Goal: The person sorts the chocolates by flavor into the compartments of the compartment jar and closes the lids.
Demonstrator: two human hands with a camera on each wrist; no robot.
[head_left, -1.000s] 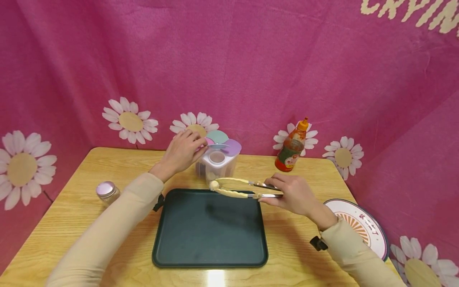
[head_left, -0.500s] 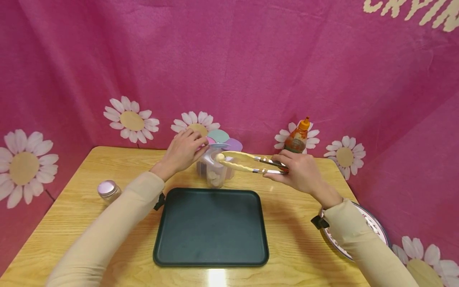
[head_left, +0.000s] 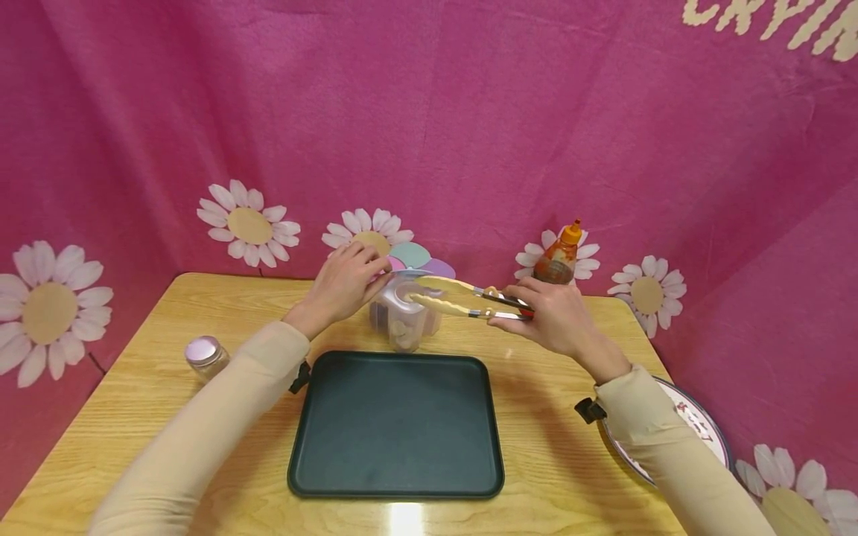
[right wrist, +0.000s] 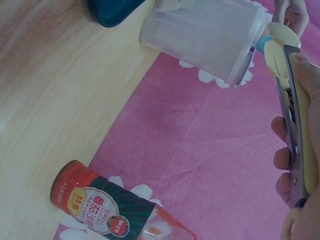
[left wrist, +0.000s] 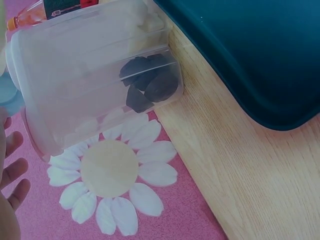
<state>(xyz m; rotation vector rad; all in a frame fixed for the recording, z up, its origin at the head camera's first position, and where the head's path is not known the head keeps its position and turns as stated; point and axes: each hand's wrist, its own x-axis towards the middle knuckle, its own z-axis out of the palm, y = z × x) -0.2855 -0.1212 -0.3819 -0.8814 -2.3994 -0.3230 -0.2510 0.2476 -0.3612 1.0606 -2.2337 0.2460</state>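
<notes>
A clear lidded container (head_left: 405, 324) with pink, green, purple and light blue flaps stands behind the dark tray (head_left: 395, 424). My left hand (head_left: 345, 283) pinches the edge of the raised light blue flap (head_left: 417, 272); its fingertips show at the side of the left wrist view. My right hand (head_left: 553, 316) grips a pair of tongs (head_left: 442, 305), cream-tipped with metal handles. The tong tips lie over the round opening, slightly apart, with no ball visible between them. Dark pieces (left wrist: 150, 82) fill the bottom of one compartment, pale ones (left wrist: 149, 21) another.
A ketchup bottle (head_left: 559, 260) stands at the back right, behind my right hand. At the left is a small jar (head_left: 206, 357) with a pale lid. A round patterned plate (head_left: 700, 424) sits at the right edge, partly under my right forearm.
The tongs went up and back from above the tray to the container's opening. The small pale ball they held is gone from their tips. My left hand stayed at the flap.
</notes>
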